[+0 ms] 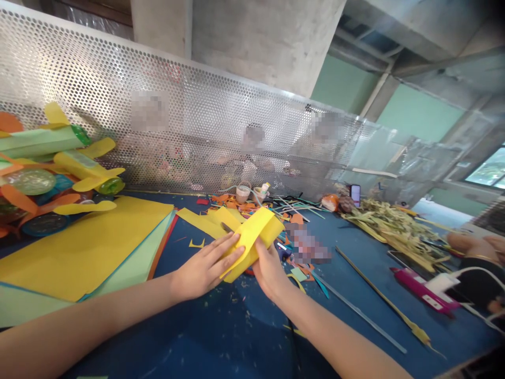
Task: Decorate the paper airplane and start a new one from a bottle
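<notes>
A folded piece of yellow paper (258, 226) is held between both my hands over the blue table. My left hand (201, 267) lies along its left side, fingers pressed on the upper face. On the near right side, my right hand (271, 268) grips the paper with the thumb on top; its other fingers are mostly hidden. A small dark pointed piece (226, 227) sticks out behind the paper, its kind unclear. More yellow strips (201, 222) lie just beyond, among coloured paper scraps (224, 200).
Large coloured sheets (98, 242) are stacked at left, below bottles wrapped in paper (82, 163). Two cups (243, 193) stand near the perforated metal screen (213, 116). On the right are a stick (379, 289), a clear glue stick (366, 316), a pink power strip (424, 290), dried husks (398, 226) and another person's arm (473, 247).
</notes>
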Demonstrator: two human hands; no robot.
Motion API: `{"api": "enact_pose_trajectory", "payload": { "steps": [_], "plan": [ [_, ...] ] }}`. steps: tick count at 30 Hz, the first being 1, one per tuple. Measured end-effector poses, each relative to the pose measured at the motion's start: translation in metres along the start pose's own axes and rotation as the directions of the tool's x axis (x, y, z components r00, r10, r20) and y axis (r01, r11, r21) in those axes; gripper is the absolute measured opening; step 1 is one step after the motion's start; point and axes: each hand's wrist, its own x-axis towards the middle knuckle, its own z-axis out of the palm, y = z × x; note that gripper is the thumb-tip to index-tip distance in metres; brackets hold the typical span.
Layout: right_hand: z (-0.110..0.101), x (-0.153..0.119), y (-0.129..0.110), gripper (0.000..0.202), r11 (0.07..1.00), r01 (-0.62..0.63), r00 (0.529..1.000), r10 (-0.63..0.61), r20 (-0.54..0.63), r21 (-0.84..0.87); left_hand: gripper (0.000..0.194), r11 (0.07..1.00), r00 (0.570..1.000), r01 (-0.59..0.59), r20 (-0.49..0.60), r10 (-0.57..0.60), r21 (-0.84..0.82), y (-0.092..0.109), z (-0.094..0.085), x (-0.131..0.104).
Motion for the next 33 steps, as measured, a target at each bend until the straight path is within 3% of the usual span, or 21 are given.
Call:
{"api": "enact_pose_trajectory", "payload": {
  "steps": [10,15,19,25,28,33],
  "plan": [
    [0.006,0.002,-0.015,0.036,0.999,-0.039,0.998,0.040,0.044,-0.018,0.063,0.998,0.999,0.039,0.011,-0.039,-0.045,0.008,0.005,0.001],
    [-0.003,0.010,-0.015,0.041,0.994,0.074,0.997,-0.074,0.003,-0.076,0.062,1.000,1.000,0.020,0.024,-0.020,-0.002,0.007,0.006,0.001],
    [-0.007,0.015,-0.023,0.046,0.986,0.094,0.995,-0.099,-0.029,-0.136,0.060,0.999,0.999,0.025,0.040,-0.026,0.027,0.006,0.007,0.001],
    [-0.009,0.021,-0.038,0.043,0.975,-0.015,1.000,0.013,-0.011,-0.220,0.058,0.999,0.999,0.007,0.046,-0.010,0.051,0.004,0.006,0.004],
    [-0.013,0.026,-0.043,0.040,0.974,-0.080,0.994,0.094,0.057,-0.211,0.057,0.999,0.998,-0.017,0.055,0.014,0.052,0.003,0.006,0.005],
    [-0.018,0.031,-0.043,0.034,0.971,-0.171,0.980,0.185,0.071,-0.166,0.065,0.998,0.995,0.048,0.091,-0.050,0.029,0.003,0.010,0.004]
  ]
}}
